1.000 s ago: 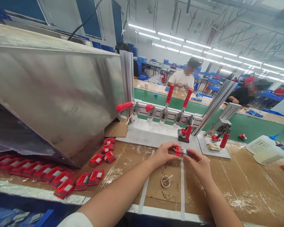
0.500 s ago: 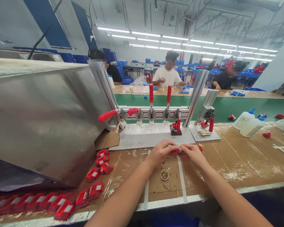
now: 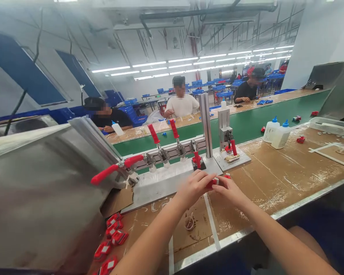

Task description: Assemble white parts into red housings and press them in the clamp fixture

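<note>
My left hand (image 3: 195,184) and my right hand (image 3: 229,190) meet over the bench. Between their fingertips is a small red plastic part (image 3: 211,183) with a pale patch on its edge; the fingers cover much of it. Another red piece (image 3: 227,175) shows just beyond the right fingers. Behind the hands stands a metal fixture with a row of toggle clamps (image 3: 164,154) with red handles. One clamp at its right end (image 3: 197,160) has its handle down over a black block. Below the left hand, a small cup (image 3: 189,222) with a stick sits on cardboard.
Red parts with white pads (image 3: 114,231) lie at the left, beside a metal housing (image 3: 40,191). A smaller clamp stand (image 3: 232,158) is right of the fixture. Two blue-tipped bottles (image 3: 281,135) and a clear tray (image 3: 331,125) stand farther right. Across the green belt (image 3: 292,109), co-workers sit.
The view has turned right and tilted, so the fixture and red parts shift left and lower. Both hands stay together on the red part.
</note>
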Demonstrator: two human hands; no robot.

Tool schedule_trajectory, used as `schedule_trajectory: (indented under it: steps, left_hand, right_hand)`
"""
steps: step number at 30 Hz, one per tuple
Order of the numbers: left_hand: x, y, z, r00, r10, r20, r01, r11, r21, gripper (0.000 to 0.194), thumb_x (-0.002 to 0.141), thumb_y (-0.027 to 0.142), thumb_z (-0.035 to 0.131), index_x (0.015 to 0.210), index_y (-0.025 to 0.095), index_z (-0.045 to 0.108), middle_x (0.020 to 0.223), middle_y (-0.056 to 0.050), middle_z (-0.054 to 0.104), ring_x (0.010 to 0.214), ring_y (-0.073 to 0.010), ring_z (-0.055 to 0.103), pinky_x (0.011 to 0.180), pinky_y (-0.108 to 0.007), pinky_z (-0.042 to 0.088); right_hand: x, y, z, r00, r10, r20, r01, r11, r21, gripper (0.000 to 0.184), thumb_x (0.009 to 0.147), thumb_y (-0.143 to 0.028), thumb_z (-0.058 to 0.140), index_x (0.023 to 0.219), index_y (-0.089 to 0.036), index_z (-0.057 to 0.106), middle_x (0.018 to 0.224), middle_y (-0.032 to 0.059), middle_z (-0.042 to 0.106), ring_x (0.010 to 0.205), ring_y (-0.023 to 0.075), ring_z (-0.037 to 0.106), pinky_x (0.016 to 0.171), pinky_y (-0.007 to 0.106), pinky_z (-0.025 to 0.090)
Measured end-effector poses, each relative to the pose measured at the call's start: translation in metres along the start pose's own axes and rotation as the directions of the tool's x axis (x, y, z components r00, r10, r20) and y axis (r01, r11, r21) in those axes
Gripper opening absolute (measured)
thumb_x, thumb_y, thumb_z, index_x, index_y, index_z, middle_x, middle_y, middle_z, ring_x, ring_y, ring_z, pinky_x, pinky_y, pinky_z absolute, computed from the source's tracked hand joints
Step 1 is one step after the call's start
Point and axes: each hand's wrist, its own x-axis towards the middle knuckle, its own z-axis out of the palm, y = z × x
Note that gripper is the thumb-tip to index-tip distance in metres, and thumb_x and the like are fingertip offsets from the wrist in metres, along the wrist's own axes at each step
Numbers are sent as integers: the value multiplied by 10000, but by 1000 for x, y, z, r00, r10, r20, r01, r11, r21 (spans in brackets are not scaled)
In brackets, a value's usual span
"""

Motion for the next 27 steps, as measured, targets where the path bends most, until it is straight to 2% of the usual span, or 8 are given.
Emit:
schedule_trajectory:
  steps: [4, 8, 12, 15, 18, 20, 23, 27]
  left_hand:
    - [37, 7, 21, 992, -123, 24, 125, 970, -207, 406, 923, 412, 712, 1277, 228, 636, 1113, -85, 708, 1030, -225, 653, 903, -357, 557]
    - [70, 5, 49, 888, -414, 198, 456, 752, -476, 347, 845, 382, 791, 1152, 256, 691, 1099, -30, 735, 1003, -205, 685, 777, -270, 551]
    - [92, -9, 75, 816, -474, 332, 568, 549, -613, 377, 762, 333, 838, 1081, 207, 682, 1008, -29, 749, 974, -208, 698, 870, -289, 530]
    - [100, -28, 94, 747, -570, 343, 637, 466, -614, 443, 699, 363, 874, 1052, 183, 676, 932, -37, 743, 832, -188, 693, 769, -283, 536]
    - [105, -51, 109, 655, -679, 332, 734, 466, -494, 450, 692, 387, 865, 1037, 167, 678, 927, -40, 732, 686, -145, 642, 631, -251, 507]
    - [112, -64, 116, 631, -699, 335, 770, 514, -378, 441, 694, 376, 857, 1036, 160, 682, 948, -40, 730, 660, -133, 624, 612, -245, 494]
    - [127, -76, 124, 645, -670, 368, 764, 578, -287, 443, 640, 341, 891, 1004, 163, 713, 923, -31, 731, 722, -160, 645, 665, -252, 502]
    - [154, -75, 141, 676, -623, 394, 735, 606, -303, 442, 529, 300, 954, 906, 181, 755, 887, -11, 728, 811, -193, 662, 756, -266, 508]
  right_hand:
    - [6, 9, -27, 994, 26, -103, -15, 994, 109, 500, 807, -664, 678, 730, -172, 640, 597, -16, 515, 548, 126, 441, 528, 262, 339]
    - [18, 23, -58, 990, 98, -103, -78, 980, 183, 609, 800, -776, 592, 663, -183, 584, 574, 12, 551, 507, 135, 477, 494, 261, 337]
    - [36, 29, -90, 979, 185, -81, -184, 983, 17, 687, 802, -857, 471, 641, -198, 578, 556, 27, 554, 492, 152, 478, 483, 269, 317]
    - [57, 25, -120, 952, 83, -296, -163, 953, -256, 653, 850, -821, 437, 645, -218, 579, 570, 32, 552, 562, 192, 519, 532, 290, 332]
    - [81, 19, -143, 884, -119, -453, -110, 887, -448, 497, 861, -711, 527, 730, -234, 572, 665, 19, 597, 673, 208, 552, 611, 295, 352]
    - [92, 11, -149, 915, -140, -379, -39, 903, -427, 435, 827, -657, 596, 737, -240, 511, 671, -7, 586, 669, 196, 543, 636, 299, 371]
    - [96, -12, -148, 931, -217, -292, 168, 968, -185, 415, 817, -610, 649, 816, -250, 443, 667, -43, 566, 643, 179, 546, 649, 305, 420]
    - [95, -61, -151, 881, -392, -264, 410, 912, 14, 404, 882, -530, 650, 1122, -251, 484, 907, 19, 691, 843, 199, 642, 741, 320, 489]
